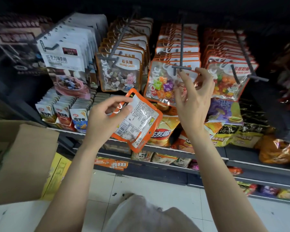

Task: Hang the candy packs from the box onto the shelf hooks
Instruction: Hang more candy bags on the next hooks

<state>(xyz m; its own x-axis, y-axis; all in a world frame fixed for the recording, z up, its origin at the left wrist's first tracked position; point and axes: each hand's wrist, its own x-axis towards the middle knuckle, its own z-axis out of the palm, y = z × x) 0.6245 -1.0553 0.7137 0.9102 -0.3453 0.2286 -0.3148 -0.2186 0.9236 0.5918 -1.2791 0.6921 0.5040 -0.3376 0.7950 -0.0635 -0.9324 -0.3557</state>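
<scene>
Left hand (105,113) pinching orange-edged foil candy pack (137,121) below dark hook (181,67): light, floppy, slippery; hold beside hang-hole. Right hand (193,96) loosely spread, empty.

chip bags (161,131), konjac snack packs (79,119), tiled floor (157,190)

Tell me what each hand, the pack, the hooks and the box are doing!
left hand: grips the orange candy pack
orange candy pack: off the hooks, back side showing
right hand: raised at the front hanging pack, fingers spread
middle hook: full of packs
stone candy hook: full of packs
cardboard box: flap open
</scene>
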